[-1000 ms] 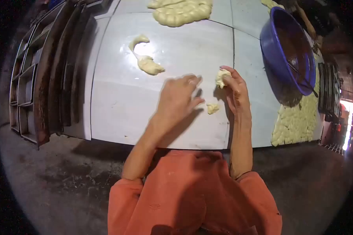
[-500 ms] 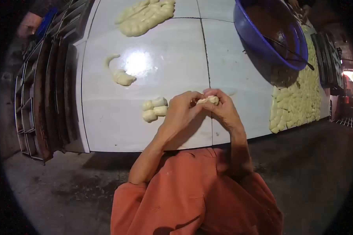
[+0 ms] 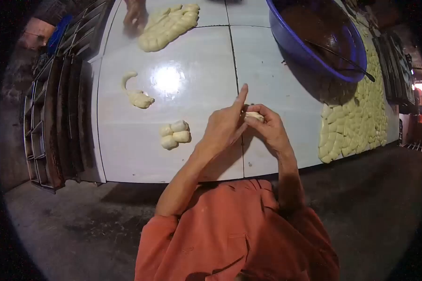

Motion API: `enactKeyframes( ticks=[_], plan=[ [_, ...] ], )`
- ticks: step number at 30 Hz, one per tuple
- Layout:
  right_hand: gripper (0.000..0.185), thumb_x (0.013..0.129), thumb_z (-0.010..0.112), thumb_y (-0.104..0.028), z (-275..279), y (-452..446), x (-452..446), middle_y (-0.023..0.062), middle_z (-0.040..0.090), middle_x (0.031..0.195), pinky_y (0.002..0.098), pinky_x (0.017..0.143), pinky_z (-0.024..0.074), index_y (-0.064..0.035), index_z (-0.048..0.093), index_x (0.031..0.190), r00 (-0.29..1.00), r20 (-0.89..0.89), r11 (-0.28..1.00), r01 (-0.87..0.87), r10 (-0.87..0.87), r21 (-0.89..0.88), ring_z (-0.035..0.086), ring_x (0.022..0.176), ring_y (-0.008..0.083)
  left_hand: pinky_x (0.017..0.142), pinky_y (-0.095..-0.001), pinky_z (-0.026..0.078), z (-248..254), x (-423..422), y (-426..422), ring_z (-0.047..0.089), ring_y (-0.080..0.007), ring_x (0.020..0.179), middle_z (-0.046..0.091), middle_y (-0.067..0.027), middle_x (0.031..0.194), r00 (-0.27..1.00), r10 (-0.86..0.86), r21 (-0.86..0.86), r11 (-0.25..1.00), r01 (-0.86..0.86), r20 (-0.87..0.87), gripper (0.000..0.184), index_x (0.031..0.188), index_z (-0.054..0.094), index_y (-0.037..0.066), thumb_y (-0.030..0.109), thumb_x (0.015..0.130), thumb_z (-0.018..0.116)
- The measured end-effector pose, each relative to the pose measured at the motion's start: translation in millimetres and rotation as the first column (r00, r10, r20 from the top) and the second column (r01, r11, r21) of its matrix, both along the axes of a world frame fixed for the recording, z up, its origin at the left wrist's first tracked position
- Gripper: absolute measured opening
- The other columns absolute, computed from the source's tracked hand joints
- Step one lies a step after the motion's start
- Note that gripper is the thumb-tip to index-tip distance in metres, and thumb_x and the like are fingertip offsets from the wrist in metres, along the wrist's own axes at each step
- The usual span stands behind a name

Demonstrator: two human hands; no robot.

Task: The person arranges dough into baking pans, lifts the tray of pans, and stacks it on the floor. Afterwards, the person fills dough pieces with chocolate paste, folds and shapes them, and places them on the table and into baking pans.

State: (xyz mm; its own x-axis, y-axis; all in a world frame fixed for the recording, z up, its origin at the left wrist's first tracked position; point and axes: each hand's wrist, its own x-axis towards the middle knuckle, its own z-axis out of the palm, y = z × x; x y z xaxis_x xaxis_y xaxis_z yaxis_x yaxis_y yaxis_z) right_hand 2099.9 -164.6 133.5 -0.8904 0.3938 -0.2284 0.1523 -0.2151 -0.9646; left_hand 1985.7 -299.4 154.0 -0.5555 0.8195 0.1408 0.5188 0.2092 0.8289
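A small piece of pale dough [image 3: 255, 115] is pinched in my right hand [image 3: 272, 130], above the table near its front edge. My left hand [image 3: 224, 122] is right beside it, index finger stretched out and thumb apart; its other fingers are partly hidden, and I cannot tell whether they touch the dough. Left of my hands, several smooth dough balls [image 3: 175, 134] sit in a tight cluster. Farther back lies a curved strip of dough [image 3: 139, 99] with a thicker, ragged end.
A large slab of cut dough [image 3: 171, 29] lies at the back left, with another person's hand [image 3: 135, 18] beside it. At the right stand a purple basin [image 3: 279, 35] of brown filling with a long-handled utensil [image 3: 337, 58] and a wide spread of flattened dough pieces [image 3: 347, 129]. Racks [image 3: 44, 126] flank the left.
My left index finger has straightened away from the dough, which stays in my right hand. Another person's hand has appeared by the dough slab at the back left. The view has shifted slightly.
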Motion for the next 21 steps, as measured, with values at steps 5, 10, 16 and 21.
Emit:
enactKeyframes(
  ticks=[5, 10, 16, 21],
  plan=[
    [0.017, 0.091, 0.07, -0.015, 0.8, 23.2, -1.3, -0.0031, 0.063, 0.079, 0.022, 0.065, 0.0466, -0.0044, 0.07, 0.104, 0.992, 0.069, 0.924, 0.069, -0.102, 0.377, 0.056, 0.074, 0.0045, 0.077, -0.0447, 0.055, -7.1, -5.3, 24.7, 0.07, -0.0338, 0.087, 0.074, -0.0129, 0.094, 0.99, -0.067, -0.209, 0.977, 0.04, -0.126, 0.046, 0.133, 0.062, 0.011, 0.011, 0.087, 0.062],
    [0.02, 0.088, 0.069, -0.01, 18.6, 55.7, 12.7, 0.0035, 0.064, 0.085, 0.0243, 0.069, 0.0466, -0.0001, 0.066, 0.104, 0.955, -0.206, 0.952, 0.155, -0.213, -0.266, 0.059, 0.075, 0.0111, 0.101, -0.0493, 0.046, -34.3, -14.3, 73.1, 0.063, -0.0304, 0.116, 0.068, -0.013, 0.122, 0.873, -0.057, -0.108, 0.994, 0.005, -0.484, 0.038, 0.13, 0.061, 0.009, 0.013, 0.093, 0.057],
    [0.04, 0.092, 0.062, -0.009, 36.3, 83.7, 27.2, 0.017, 0.059, 0.122, 0.0359, 0.092, 0.0514, 0.003, 0.053, 0.129, 0.839, -0.369, 0.854, 0.195, -0.4, -0.482, 0.061, 0.108, 0.0241, 0.11, -0.0738, 0.02, -58.0, -40.1, 98.6, 0.027, -0.0447, 0.146, 0.031, -0.0301, 0.155, 0.94, -0.106, -0.117, 0.991, 0.072, -0.325, 0.077, 0.154, 0.035, 0.009, 0.034, 0.088, 0.067],
    [0.037, 0.098, 0.062, -0.011, 17.6, 80.9, 26.5, 0.0159, 0.065, 0.117, 0.0358, 0.091, 0.057, 0.0006, 0.051, 0.131, 0.899, -0.222, 0.867, 0.258, -0.377, -0.426, 0.067, 0.107, 0.0235, 0.111, -0.0654, 0.029, -4.2, -25.9, 98.1, 0.038, -0.0443, 0.141, 0.039, -0.032, 0.15, 0.966, -0.194, -0.06, 0.981, 0.187, -0.171, 0.079, 0.147, 0.049, 0.01, 0.043, 0.081, 0.075]
  ],
)
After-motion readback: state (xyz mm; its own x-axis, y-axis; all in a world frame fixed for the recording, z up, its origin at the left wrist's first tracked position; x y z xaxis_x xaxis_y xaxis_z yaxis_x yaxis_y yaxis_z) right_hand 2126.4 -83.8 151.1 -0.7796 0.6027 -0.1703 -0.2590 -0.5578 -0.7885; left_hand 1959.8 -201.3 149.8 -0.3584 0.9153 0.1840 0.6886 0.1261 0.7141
